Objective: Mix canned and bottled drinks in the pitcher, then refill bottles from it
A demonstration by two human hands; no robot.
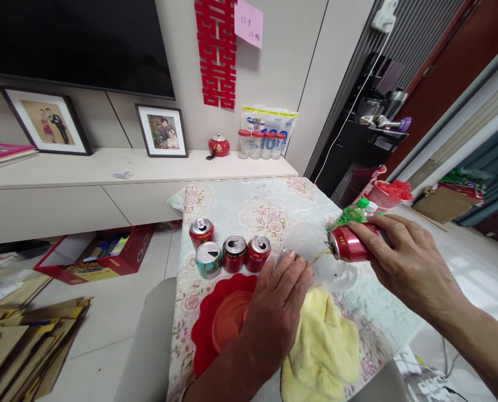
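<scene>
My right hand (pixel 403 262) is wrapped around a red drink can (pixel 352 243), tipped on its side with its opening to the left. Pale yellowish liquid runs from the can into a clear plastic jug (pixel 345 279). My left hand (pixel 276 301) rests its fingers over the jug's near left side, holding it; the thumb is hidden. Below this hand lies a red scalloped plate (pixel 202 335) with an orange-red round piece (pixel 226 321) on it. To the left stand opened cans: several red ones, such as this red can (pixel 258 254), and a green can (pixel 209 259).
A yellow cloth (pixel 322 346) lies at the table's near side. Behind the tilted can is a green bottle (pixel 353 212). The flowered tablecloth (pixel 232 201) reaches a white cabinet (pixel 157 167) bearing lidded jars (pixel 255 145) and picture frames. Flattened cardboard (pixel 35 346) covers the floor at left.
</scene>
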